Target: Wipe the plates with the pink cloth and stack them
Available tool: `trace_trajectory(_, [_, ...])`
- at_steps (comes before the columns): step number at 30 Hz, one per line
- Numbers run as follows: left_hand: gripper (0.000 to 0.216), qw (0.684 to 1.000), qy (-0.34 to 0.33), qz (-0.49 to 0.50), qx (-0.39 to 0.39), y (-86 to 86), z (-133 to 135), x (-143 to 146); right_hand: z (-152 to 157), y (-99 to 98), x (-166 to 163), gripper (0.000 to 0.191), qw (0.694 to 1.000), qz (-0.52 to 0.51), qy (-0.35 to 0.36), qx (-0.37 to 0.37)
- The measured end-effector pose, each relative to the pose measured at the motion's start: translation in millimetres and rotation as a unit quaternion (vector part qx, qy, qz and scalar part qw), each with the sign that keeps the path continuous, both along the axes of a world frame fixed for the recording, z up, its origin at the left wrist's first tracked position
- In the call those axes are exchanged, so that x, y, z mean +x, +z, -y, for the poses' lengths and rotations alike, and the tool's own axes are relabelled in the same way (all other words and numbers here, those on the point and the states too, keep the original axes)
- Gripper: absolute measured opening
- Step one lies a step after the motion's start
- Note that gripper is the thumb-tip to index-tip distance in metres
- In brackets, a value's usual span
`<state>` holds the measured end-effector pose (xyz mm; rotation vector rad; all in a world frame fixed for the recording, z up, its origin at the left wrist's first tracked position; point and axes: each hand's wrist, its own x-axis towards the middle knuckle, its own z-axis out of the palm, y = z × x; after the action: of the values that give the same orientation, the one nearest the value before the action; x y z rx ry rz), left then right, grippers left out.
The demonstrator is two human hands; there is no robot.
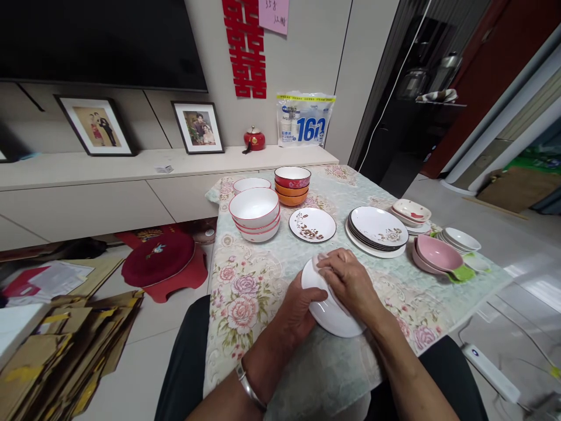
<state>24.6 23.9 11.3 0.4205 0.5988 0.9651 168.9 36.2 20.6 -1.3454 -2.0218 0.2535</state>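
Observation:
A plain white plate (336, 318) is held tilted above the near part of the table. My left hand (300, 307) grips its left edge, the thumb lying across the face. On its upper part my right hand (350, 280) presses with bent fingers, and a bit of pale cloth (322, 257) shows at the fingertips; most of it is hidden. Just beyond lies a white plate with brown flowers (312, 224). To its right is a stack of dark-rimmed plates (377, 227). Red-rimmed white bowls (255, 210) are stacked at the left.
Behind stand red and orange bowls (292, 186). Pink bowls (438, 254), heart-patterned dishes (411, 211) and small white bowls (460, 240) sit along the right on the flowered tablecloth (245, 286). A red stool (162, 263) and flattened cardboard (87, 345) are on the floor at left.

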Motion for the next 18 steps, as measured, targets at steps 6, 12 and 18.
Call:
trace_trajectory(6, [0.065,0.999,-0.014,-0.028,-0.013,0.5,0,-2,-15,-18.6,26,0.020,0.989,0.043,-0.143,-0.017])
trace_trajectory(12, [0.060,0.999,-0.026,-0.017,-0.009,1.6,1,0,-1,3.6,-2,0.022,0.997,0.072,0.006,-0.009])
trace_trajectory(18, [0.046,0.999,-0.031,-0.023,-0.010,3.4,2,0,-1,8.8,-15,0.026,0.994,0.076,0.078,-0.028])
